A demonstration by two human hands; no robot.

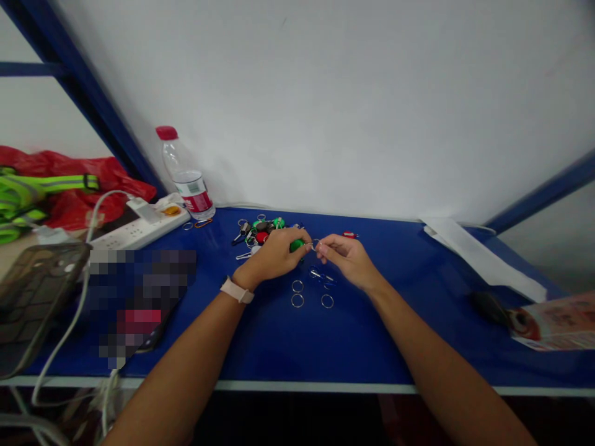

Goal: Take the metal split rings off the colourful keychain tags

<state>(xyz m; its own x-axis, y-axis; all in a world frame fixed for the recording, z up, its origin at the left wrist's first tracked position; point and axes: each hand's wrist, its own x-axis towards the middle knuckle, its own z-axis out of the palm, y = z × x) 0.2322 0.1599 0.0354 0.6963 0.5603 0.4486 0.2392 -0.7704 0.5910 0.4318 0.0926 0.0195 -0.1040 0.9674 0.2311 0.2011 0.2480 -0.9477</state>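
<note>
My left hand (281,253), with a pale watch strap at the wrist, grips a small green keychain piece (296,246). A metal split ring (315,243) shows between my two hands. The fingers of my right hand (346,259) pinch that ring from the other side. Just beyond my left hand lies a pile of keychains (261,236) in green, red and black with rings and clips. Below my hands are a blue-and-silver clip (320,274) and several loose rings (297,300) on the blue table (348,353).
A water bottle (189,179) stands at the back left beside a white power strip (139,232). Phones and cables lie on the left. One red piece (349,235) sits behind my right hand. White paper (483,260) and a printed packet (558,322) are on the right.
</note>
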